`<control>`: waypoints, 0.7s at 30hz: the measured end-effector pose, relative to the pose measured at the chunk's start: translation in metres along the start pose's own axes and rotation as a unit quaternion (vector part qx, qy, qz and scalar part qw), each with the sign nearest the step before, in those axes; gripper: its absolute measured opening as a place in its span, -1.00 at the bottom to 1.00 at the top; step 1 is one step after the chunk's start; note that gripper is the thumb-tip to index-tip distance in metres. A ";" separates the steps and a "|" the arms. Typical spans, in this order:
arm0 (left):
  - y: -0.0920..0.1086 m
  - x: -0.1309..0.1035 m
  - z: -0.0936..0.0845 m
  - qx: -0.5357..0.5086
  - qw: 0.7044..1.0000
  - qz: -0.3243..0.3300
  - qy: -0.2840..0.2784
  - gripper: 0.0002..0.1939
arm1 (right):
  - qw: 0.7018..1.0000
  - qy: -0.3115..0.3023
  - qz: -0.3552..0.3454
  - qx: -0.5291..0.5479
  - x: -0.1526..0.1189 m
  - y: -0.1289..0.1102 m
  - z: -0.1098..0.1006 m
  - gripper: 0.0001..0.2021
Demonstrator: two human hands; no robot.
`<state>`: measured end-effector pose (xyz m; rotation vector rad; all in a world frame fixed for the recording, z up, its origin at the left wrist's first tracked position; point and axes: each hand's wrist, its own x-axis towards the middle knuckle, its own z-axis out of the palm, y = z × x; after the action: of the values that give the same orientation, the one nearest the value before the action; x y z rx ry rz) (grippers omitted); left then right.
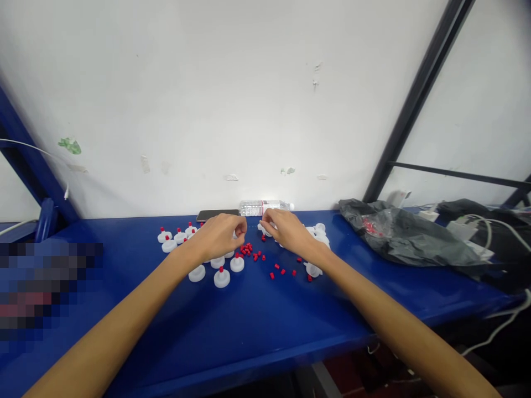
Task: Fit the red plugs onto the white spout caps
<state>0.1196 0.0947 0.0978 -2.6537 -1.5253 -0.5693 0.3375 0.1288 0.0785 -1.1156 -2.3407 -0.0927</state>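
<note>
Two bare forearms [133, 309] stretch over one blue table [257, 326]. Both the left hand [227, 231] and the right hand [286, 228] are half-curled; whether either grips anything cannot be told. Beyond them lie one bottle [265, 208] and one dark slab [215, 214]. At least eight red-tipped white caps [221, 278] sit left of and nearer than the left hand; overlapping white pieces [313, 270] flank the right wrist. Six scattered red bits [282, 271] lie nearer than the right hand, others clustered between both hands.
</note>
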 end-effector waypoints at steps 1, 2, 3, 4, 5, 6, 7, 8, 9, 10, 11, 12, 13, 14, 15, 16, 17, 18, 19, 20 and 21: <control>0.000 0.001 -0.001 -0.005 1.000 0.001 0.006 -0.83 | 1.000 0.005 0.000 0.024 0.000 -0.001 0.000 -0.87; 0.000 0.001 -0.001 -0.013 1.000 0.004 0.015 -0.80 | 0.999 0.010 -0.001 0.047 0.001 -0.002 0.000 -0.87; 0.000 0.001 -0.002 -0.025 0.999 0.008 0.028 -0.76 | 0.998 0.015 -0.003 0.068 0.001 -0.004 0.000 -0.87; 0.001 0.001 -0.003 -0.041 0.998 0.012 0.044 -0.74 | 0.996 0.020 -0.008 0.087 0.001 -0.007 -0.001 -0.88; 0.002 0.000 -0.004 -0.063 0.996 0.013 0.062 -0.72 | 0.994 0.024 -0.014 0.106 0.001 -0.010 -0.002 -0.89; 0.003 -0.001 -0.005 -0.089 0.993 0.009 0.077 -0.72 | 0.992 0.027 -0.020 0.125 0.001 -0.014 -0.003 -0.90; 0.004 -0.004 -0.006 -0.119 0.989 -0.001 0.091 -0.73 | 0.989 0.028 -0.026 0.142 0.000 -0.017 -0.004 -0.90; 0.004 -0.006 -0.008 -0.153 0.983 -0.015 0.101 -0.75 | 0.987 0.026 -0.031 0.158 -0.001 -0.021 -0.005 -0.90; 0.005 -0.009 -0.009 -0.190 0.975 -0.031 0.109 -0.77 | 0.984 0.022 -0.036 0.172 -0.002 -0.025 -0.006 -0.89; 0.005 -0.011 -0.009 -0.229 0.966 -0.044 0.111 -0.77 | 0.982 0.019 -0.041 0.184 -0.003 -0.029 -0.007 -0.87; 0.004 -0.014 -0.010 -0.267 0.956 -0.053 0.108 -0.77 | 0.980 0.017 -0.049 0.193 -0.004 -0.032 -0.008 -0.85; 0.003 -0.016 -0.010 -0.302 0.946 -0.060 0.099 -0.76 | 0.978 0.018 -0.058 0.200 -0.006 -0.035 -0.008 -0.83; 0.003 -0.018 -0.010 -0.333 0.937 -0.067 0.086 -0.75 | 0.977 0.020 -0.067 0.202 -0.007 -0.037 -0.007 -0.81; 0.002 -0.019 -0.010 -0.357 0.928 -0.074 0.070 -0.73 | 0.977 0.024 -0.075 0.201 -0.008 -0.038 -0.007 -0.79; 0.002 -0.019 -0.010 -0.375 0.922 -0.082 0.058 -0.71 | 0.977 0.029 -0.081 0.197 -0.008 -0.039 -0.006 -0.77; 0.002 -0.020 -0.010 -0.387 0.917 -0.088 0.050 -0.69 | 0.977 0.035 -0.085 0.192 -0.009 -0.039 -0.005 -0.76; 0.002 -0.020 -0.010 -0.394 0.913 -0.092 0.046 -0.68 | 0.977 0.043 -0.087 0.188 -0.009 -0.039 -0.004 -0.76; 0.003 -0.020 -0.010 -0.397 0.912 -0.095 0.046 -0.68 | 0.977 0.053 -0.090 0.185 -0.009 -0.038 -0.003 -0.76; 0.003 -0.021 -0.011 -0.397 0.911 -0.096 0.048 -0.69 | 0.977 0.062 -0.092 0.185 -0.009 -0.038 -0.002 -0.77; 0.004 -0.021 -0.010 -0.397 0.911 -0.098 0.049 -0.70 | 0.976 0.069 -0.094 0.185 -0.009 -0.037 -0.001 -0.79; 0.005 -0.021 -0.010 -0.397 0.911 -0.101 0.049 -0.70 | 0.975 0.075 -0.095 0.185 -0.009 -0.037 -0.001 -0.80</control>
<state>0.1111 0.0725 0.1010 -2.8971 -1.8377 -1.6188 0.3154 0.0984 0.0809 -0.6786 -2.2066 0.1773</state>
